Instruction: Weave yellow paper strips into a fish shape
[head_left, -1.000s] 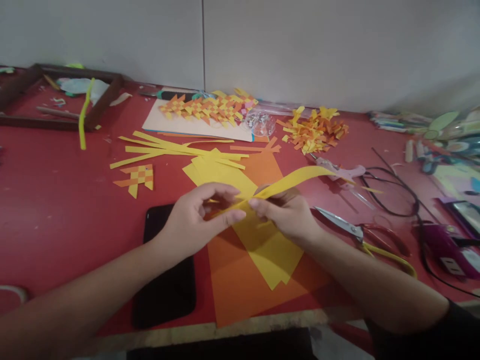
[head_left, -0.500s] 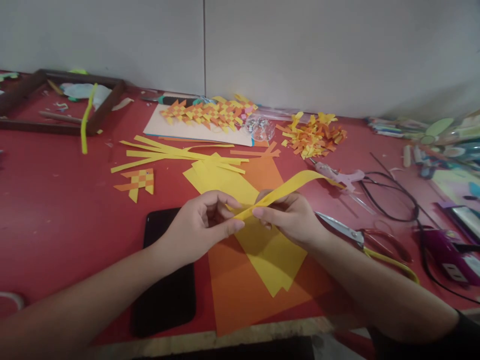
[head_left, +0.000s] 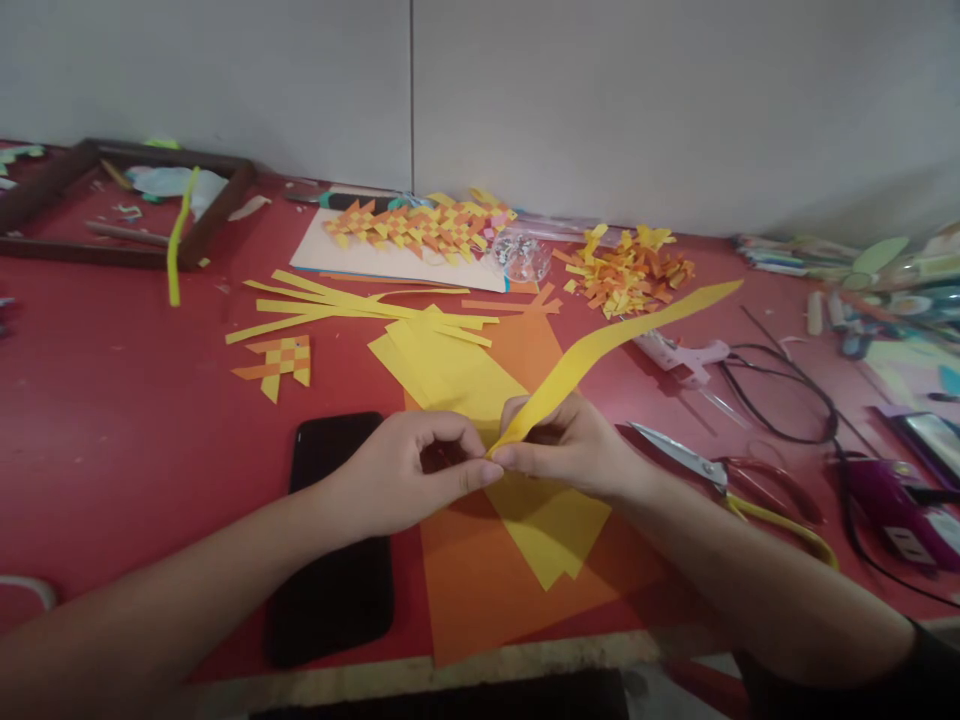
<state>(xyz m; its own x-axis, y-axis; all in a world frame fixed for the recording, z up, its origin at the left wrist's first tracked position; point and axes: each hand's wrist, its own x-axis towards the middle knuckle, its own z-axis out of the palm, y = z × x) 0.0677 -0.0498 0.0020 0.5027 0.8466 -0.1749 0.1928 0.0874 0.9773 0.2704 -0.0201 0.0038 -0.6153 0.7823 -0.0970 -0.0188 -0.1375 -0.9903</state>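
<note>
A yellow paper strip [head_left: 600,345] runs from my fingertips up to the right, its far end loose in the air. My left hand [head_left: 420,465] pinches the near end between thumb and fingers. Right beside it, my right hand [head_left: 562,445] grips the strip between thumb and fingers. Below both hands lie yellow paper sheets [head_left: 559,535] on top of orange paper [head_left: 472,600]. Several cut yellow strips [head_left: 322,305] are spread behind, and a woven orange and yellow paper fish [head_left: 281,362] rests left of the sheets.
A black phone [head_left: 330,600] lies under my left forearm. Scissors [head_left: 682,455], a pink glue gun [head_left: 682,350] and a black cord [head_left: 795,390] are on the right. Woven fish [head_left: 420,228], paper scraps [head_left: 626,275] and a wooden frame [head_left: 97,255] stand toward the wall.
My hands have come lower and closer together. The strip's free end has swung upward and now stretches farther right, in front of the glue gun's tip.
</note>
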